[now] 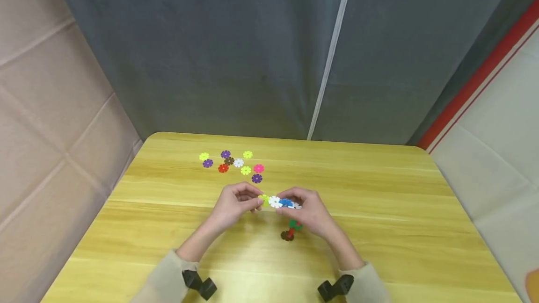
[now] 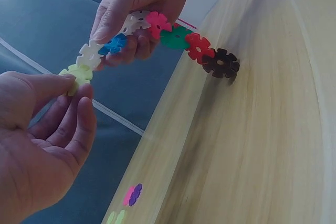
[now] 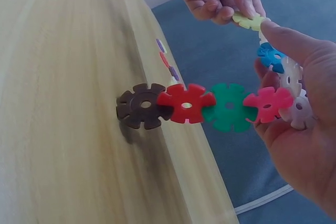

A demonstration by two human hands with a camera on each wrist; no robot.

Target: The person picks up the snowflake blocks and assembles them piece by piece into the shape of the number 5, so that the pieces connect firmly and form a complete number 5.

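A chain of notched plastic discs [image 1: 275,201] hangs over the wooden table [image 1: 379,200]. Its colours run yellow-green, white, blue, white, pink, green [image 3: 228,107], red [image 3: 185,103], brown [image 3: 140,106]. My right hand [image 1: 294,204] grips the upper part, thumb on the white and blue discs [image 2: 113,44]. The lower end droops, and the brown disc [image 1: 287,235] is at the tabletop. My left hand [image 1: 258,201] pinches the yellow-green end disc [image 2: 79,73] between thumb and fingers. Both hands meet at mid-table.
Several loose discs [image 1: 233,165] in purple, yellow-green, red, white, pink and brown lie scattered behind my hands. A grey curtain [image 1: 252,60] rises behind the table's far edge, with beige padding [image 1: 50,106] on the left.
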